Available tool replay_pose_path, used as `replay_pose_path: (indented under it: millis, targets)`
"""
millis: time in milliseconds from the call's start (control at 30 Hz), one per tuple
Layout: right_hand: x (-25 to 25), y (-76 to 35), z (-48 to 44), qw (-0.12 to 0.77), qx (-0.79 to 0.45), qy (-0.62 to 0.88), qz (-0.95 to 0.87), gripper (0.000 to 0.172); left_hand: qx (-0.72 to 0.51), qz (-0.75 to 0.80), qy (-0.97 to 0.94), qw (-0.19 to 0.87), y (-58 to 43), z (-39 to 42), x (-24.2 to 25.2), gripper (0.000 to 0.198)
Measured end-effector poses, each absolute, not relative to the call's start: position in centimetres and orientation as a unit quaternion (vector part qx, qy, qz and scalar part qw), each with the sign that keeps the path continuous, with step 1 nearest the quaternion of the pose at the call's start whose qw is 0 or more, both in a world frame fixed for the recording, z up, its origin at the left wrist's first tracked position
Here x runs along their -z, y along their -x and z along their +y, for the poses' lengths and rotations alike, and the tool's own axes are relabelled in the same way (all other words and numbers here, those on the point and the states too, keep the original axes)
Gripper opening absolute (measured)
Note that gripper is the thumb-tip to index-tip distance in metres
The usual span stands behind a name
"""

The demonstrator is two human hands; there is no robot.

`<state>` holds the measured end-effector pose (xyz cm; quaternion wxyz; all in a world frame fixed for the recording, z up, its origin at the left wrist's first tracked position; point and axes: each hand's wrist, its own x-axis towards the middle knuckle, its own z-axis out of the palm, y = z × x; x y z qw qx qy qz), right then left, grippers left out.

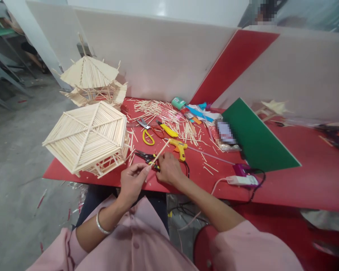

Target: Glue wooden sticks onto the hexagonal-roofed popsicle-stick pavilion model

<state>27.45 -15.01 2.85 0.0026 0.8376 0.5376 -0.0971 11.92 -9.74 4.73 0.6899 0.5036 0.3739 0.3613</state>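
Note:
My left hand [132,180] pinches the lower end of a thin wooden stick [160,151] that slants up to the right. My right hand [168,169] is closed around dark-handled cutters [145,155], whose blades point left beside the stick. A yellow glue gun [179,147] lies just beyond my right hand. A hexagonal stick-built roof model [87,137] stands to the left of my hands, and a second stick pavilion [92,81] stands behind it.
Loose sticks [158,111] litter the red table [299,180], with yellow-handled scissors [147,132], a yellow knife [168,130], a green tape roll [177,102], a green board [254,137] and a power strip [243,180]. White and red partitions [164,56] rise behind.

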Motion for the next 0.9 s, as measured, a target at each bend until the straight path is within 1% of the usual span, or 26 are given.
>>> replay_pose_path:
  millis: [133,200,233,267,333,367,400,500,667,900]
  targets:
    - [-3.7,-28.3,-17.0,-0.012,0.131,-0.835,0.534,0.043,-0.369,0.355,-0.509,0.691,-11.7,-9.2,-4.4,0.031]
    - [-4.3,-28.8,-19.0,-0.045,0.183,-0.817,0.546,0.039,-0.372,0.352,-0.52,0.684,-11.6,-8.9,-4.2,0.03]
    - [-4.6,-28.9,-20.2,-0.079,0.22,-0.8,0.552,0.041,-0.374,0.355,-0.526,0.676,-11.6,-8.7,-4.1,0.03]
    - [-4.8,-29.0,-21.3,-0.15,0.274,-0.773,0.552,0.046,-0.374,0.359,-0.535,0.667,-11.6,-8.6,-4.0,0.03]
    - [-5.1,-28.8,-23.3,-0.263,0.332,-0.732,0.534,0.059,-0.372,0.363,-0.555,0.649,-11.8,-8.4,-3.8,0.029]
    - [-5.2,-28.5,-24.0,-0.298,0.336,-0.725,0.523,0.064,-0.37,0.361,-0.566,0.642,-12.0,-8.4,-3.8,0.028]
    - [-5.3,-28.2,-24.4,-0.309,0.322,-0.731,0.516,0.067,-0.367,0.356,-0.577,0.637,-12.2,-8.4,-3.7,0.027]
    - [-5.4,-27.6,-24.5,-0.285,0.288,-0.762,0.505,0.071,-0.366,0.341,-0.603,0.621,-12.7,-8.7,-3.7,0.023]
    - [-5.5,-27.5,-23.1,-0.251,0.299,-0.756,0.526,0.073,-0.39,0.311,-0.649,0.574,-12.8,-8.9,-3.8,0.019]
    - [-5.4,-26.2,-22.0,-0.257,0.272,-0.749,0.547,0.047,-0.423,0.281,-0.699,0.503,-12.3,-8.7,-4.0,0.023]
